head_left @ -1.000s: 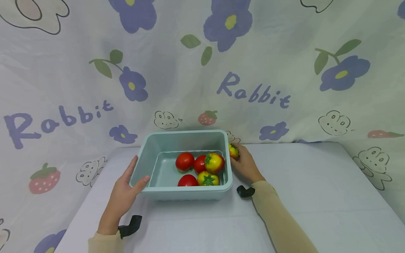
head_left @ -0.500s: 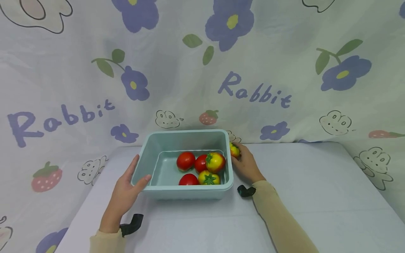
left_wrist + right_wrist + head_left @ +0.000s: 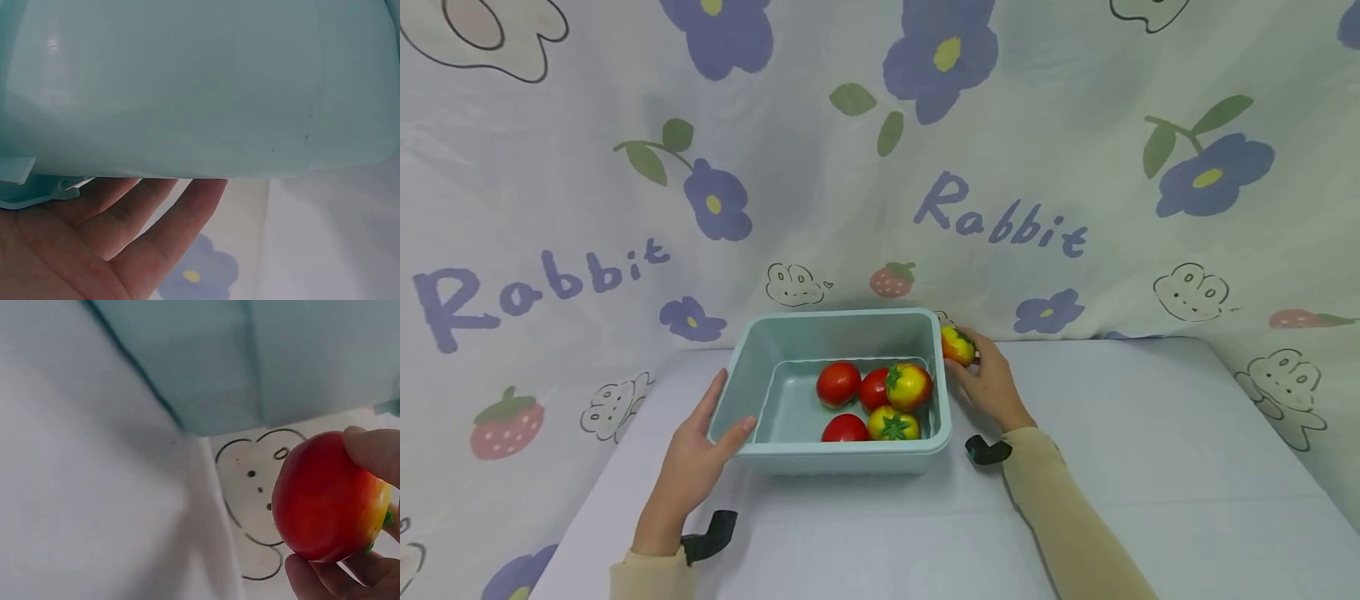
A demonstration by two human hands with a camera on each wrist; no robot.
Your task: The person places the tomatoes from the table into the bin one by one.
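A pale blue-green plastic bin (image 3: 842,458) stands on the table with several red and red-yellow tomatoes (image 3: 838,383) inside, mostly toward its right. My left hand (image 3: 688,462) holds the bin at its left end, thumb over the rim and fingers along the outer wall; the left wrist view has the fingertips against the bin (image 3: 187,94). Just outside the bin's right wall, my right hand (image 3: 988,379) grips a red and yellow tomato (image 3: 957,346) with a green calyx. In the right wrist view, thumb and fingers pinch this tomato (image 3: 325,500) from opposite sides, beside the bin wall.
A white cloth covers the table (image 3: 1150,450). Behind it hangs a printed curtain (image 3: 820,200) with flowers, rabbits and lettering, close to the bin's back side. Dark bands (image 3: 709,537) sit at both wrists.
My right hand has risen slightly along the bin's right side with the tomato, so more of the tomato shows. The left hand and the bin stay in place.
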